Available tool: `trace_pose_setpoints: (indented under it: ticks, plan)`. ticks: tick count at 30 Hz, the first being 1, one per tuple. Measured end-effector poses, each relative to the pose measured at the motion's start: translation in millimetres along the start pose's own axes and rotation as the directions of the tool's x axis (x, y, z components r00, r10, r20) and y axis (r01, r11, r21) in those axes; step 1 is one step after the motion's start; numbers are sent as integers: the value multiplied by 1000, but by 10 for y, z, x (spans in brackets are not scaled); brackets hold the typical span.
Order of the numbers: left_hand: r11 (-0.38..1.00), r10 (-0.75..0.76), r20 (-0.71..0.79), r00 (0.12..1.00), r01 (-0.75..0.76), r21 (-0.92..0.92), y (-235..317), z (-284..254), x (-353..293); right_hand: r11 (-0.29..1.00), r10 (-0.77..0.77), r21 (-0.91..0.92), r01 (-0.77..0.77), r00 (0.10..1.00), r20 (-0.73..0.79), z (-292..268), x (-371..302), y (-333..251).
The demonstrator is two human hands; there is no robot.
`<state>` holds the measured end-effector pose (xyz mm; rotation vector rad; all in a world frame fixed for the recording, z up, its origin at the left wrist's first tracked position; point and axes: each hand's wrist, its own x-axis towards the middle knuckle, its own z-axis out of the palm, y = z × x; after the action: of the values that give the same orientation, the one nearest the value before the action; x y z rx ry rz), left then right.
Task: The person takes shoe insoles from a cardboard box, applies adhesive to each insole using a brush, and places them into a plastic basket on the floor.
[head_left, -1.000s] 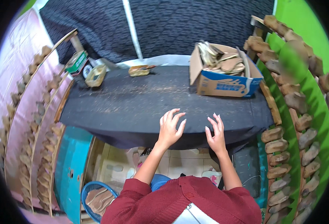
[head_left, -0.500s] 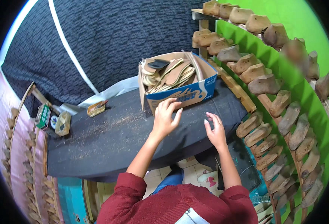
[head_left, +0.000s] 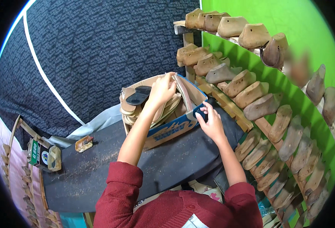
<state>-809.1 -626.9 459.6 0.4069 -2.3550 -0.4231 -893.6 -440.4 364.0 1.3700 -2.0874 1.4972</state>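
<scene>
A blue-and-brown cardboard box [head_left: 163, 133] stands on the dark cloth-covered table, its top open. Inside lie many flat tan insole-shaped pieces [head_left: 172, 108], with a black insole-shaped piece [head_left: 139, 95] on top. Reaching over these, my left hand [head_left: 162, 90] has its fingers bent around the upper end of a long pale strip [head_left: 184, 93] that stands along the box's right side. My fingertips there are partly hidden. At the box's near right corner, my right hand [head_left: 213, 124] is open, thumb and fingers apart, its fingertips at the cardboard.
Rows of wooden shoe lasts [head_left: 234, 26] fill racks along the green wall at right. More lasts stand at far left. On the dark table [head_left: 95, 178], scattered with bits, sit a small tray [head_left: 84, 144] and a green-and-black box [head_left: 40, 155] with a yellowish container [head_left: 54, 159].
My left hand has moved from the box's near side up over its contents to the pale strip. My right hand has come forward to the box's corner. The view has shifted.
</scene>
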Motion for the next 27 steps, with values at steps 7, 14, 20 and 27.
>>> trace_pose_setpoints:
  ticks: [7, 14, 20, 27]
  plan:
    - [989, -146, 282, 948, 132, 67, -243, 296, 322, 968, 23, -249, 25, 982, 189, 302, 682, 122]
    - [957, -225, 398, 889, 278, -81, -429, 466, 463, 893, 342, -432, -127, 815, 468, 594, 1110, 208]
    - [938, -260, 400, 879, 328, -111, -557, 480, 469, 897, 398, -392, -203, 754, 522, 680, 1163, 300]
    - [920, -313, 232, 921, 355, -169, -525, 323, 384, 922, 360, -295, -252, 838, 411, 575, 1186, 138]
